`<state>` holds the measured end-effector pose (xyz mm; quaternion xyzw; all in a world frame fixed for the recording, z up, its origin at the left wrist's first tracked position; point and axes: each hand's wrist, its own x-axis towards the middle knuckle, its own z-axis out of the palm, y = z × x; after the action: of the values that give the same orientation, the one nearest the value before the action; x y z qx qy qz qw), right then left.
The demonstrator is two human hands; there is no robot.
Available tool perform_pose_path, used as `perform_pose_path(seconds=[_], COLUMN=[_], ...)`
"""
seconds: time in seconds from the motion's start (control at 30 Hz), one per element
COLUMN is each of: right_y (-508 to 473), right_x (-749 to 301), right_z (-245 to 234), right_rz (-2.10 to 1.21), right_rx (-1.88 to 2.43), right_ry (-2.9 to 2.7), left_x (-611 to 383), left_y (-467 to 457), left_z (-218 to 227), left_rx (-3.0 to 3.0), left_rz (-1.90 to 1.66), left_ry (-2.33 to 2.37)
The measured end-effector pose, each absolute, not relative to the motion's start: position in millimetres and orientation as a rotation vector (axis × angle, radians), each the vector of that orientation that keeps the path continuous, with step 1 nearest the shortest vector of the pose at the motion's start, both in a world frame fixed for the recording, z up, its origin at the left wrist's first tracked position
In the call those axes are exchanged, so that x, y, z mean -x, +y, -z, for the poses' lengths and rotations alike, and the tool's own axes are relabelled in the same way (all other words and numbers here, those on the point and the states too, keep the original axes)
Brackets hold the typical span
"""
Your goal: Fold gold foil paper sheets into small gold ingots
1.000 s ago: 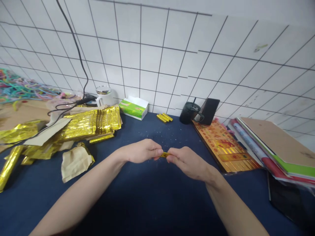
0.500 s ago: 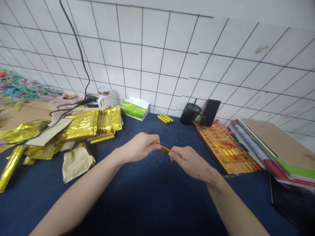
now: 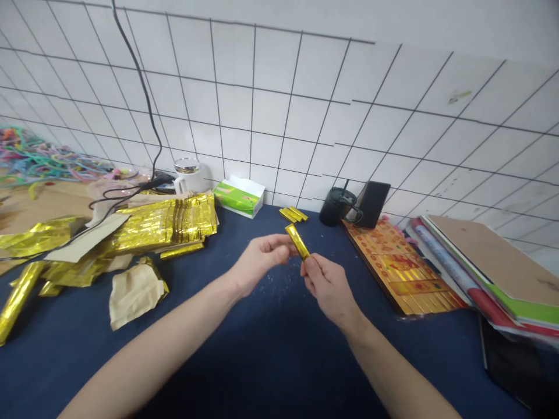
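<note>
My right hand (image 3: pixel 329 285) pinches the lower end of a narrow folded strip of gold foil paper (image 3: pixel 297 241) between thumb and fingers. The strip tilts up and to the left, its flat shiny side showing. My left hand (image 3: pixel 266 259) is beside it with fingers stretched out and the thumb apart. Its fingertips reach behind the strip; whether they touch it I cannot tell. Several similar short gold strips (image 3: pixel 293 215) lie together just beyond, near the wall.
At left lie a stack of gold foil sheets (image 3: pixel 152 224) and a crumpled paper piece (image 3: pixel 135 294). Along the wall stand a white mug (image 3: pixel 188 177), a tissue pack (image 3: pixel 238 198), a dark cup (image 3: pixel 336 206) and a propped phone (image 3: pixel 373 203). Orange printed sheets (image 3: pixel 397 262) and folders (image 3: pixel 493 250) are at right.
My left hand has loosened its pinch and spread its fingers. The gold strip, held in my right hand, has swung from nearly level to pointing up and away.
</note>
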<state>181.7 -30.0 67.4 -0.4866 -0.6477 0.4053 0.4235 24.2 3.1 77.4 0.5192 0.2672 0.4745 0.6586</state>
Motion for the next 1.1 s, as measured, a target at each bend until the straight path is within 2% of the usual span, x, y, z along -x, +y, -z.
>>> perform_pose_path(seconds=[0.17, 0.47, 0.63, 0.83, 0.97, 1.1], right_y=[-36.7, -44.3, -37.7, -32.9, -32.5, -32.2], right_x=[-164.3, -169.5, -180.8, -193.3, -199.7, -189.9], right_z=[-55.0, -67.0, -74.7, -91.5, -97.9, -86.0], right_rz=[-1.053, -1.143, -0.982, -0.59, -1.006, -1.269], right_rx=[1.166, 1.18, 1.24, 1.356, 1.288, 1.185], right_ry=[-1.53, -1.631, -1.781, -2.097, -2.198, -2.009], left_x=[-40.1, -16.8, -12.5, -8.0, -9.4, -20.3], left_y=[-16.6, -3.3, -2.3, 0.6, 1.5, -4.2], left_z=[-81.6, -97.9, -101.0, -103.5, -103.3, -95.9], left_rx=[-1.066, -1.037, -1.119, -1.147, -1.212, -1.254], left_rz=[-1.124, -1.259, -1.251, -1.219, -1.113, -0.902], left_ry=[0.735, 0.878, 0.877, 0.895, 0.918, 0.895])
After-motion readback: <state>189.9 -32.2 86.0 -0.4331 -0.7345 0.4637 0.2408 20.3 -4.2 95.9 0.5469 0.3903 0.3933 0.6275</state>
